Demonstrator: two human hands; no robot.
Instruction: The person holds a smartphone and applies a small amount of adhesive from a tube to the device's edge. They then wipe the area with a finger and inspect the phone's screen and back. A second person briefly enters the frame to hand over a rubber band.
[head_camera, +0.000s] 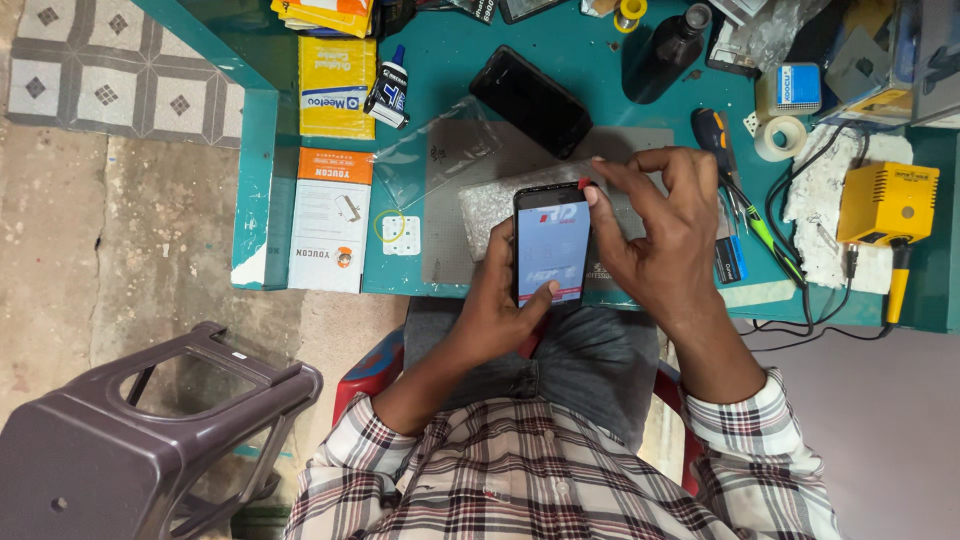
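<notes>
My left hand (497, 305) grips a smartphone (552, 243) from below, thumb on its lit screen, holding it upright over my lap at the teal table's front edge. My right hand (655, 225) pinches the phone's top right corner with thumb and forefinger, where a small red part (583, 184) shows. Behind the phone lies a grey foam pad (487, 203) on a grey work mat (447, 255).
On the teal table (255, 150): a second black phone (530, 100), a clear plastic bag (430, 160), a glue tube (388, 88), yellow and orange-white boxes (331, 215), a dark bottle (668, 52), tape roll (781, 138), screwdriver and tweezers (735, 175), a yellow device (886, 203) with cables. A grey plastic stool (130, 440) stands left.
</notes>
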